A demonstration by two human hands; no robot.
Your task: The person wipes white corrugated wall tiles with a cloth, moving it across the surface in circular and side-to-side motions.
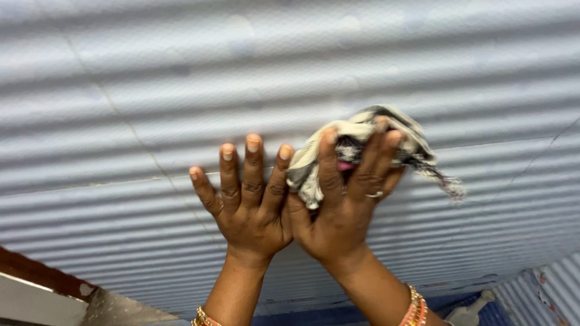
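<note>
Nearest the camera are the two forearms, rising from the bottom edge of the head view, each ringed with orange and gold bangles [415, 309] at the wrist. Above them the hands are raised side by side against a pale corrugated sheet [121, 90] whose ridges run roughly level across the whole picture.

The left hand [248, 202] lies flat on the sheet, palm to the metal, its fingers [253, 163] straight and slightly spread — it holds nothing. Its thumb side touches the right hand.

The right hand [341, 205] presses a crumpled cloth [362, 136] against the sheet. The cloth is off-white with dark checks and a small pink patch showing between the fingers; it sits under the fingertips and upper palm, bunched up, with a frayed corner trailing out to the right beyond the hand. The fingers curl over the cloth and clamp it to the ridges, so the grip is closed on the cloth rather than loose. A thin ring [374, 194] shows on one finger of this hand.

A faint seam line crosses the sheet just behind the fingers. At lower left a reddish-brown strip [36, 271] with a pale surface under it borders the sheet — at lower right a blue patch and another piece of corrugated material show, blurred.
</note>
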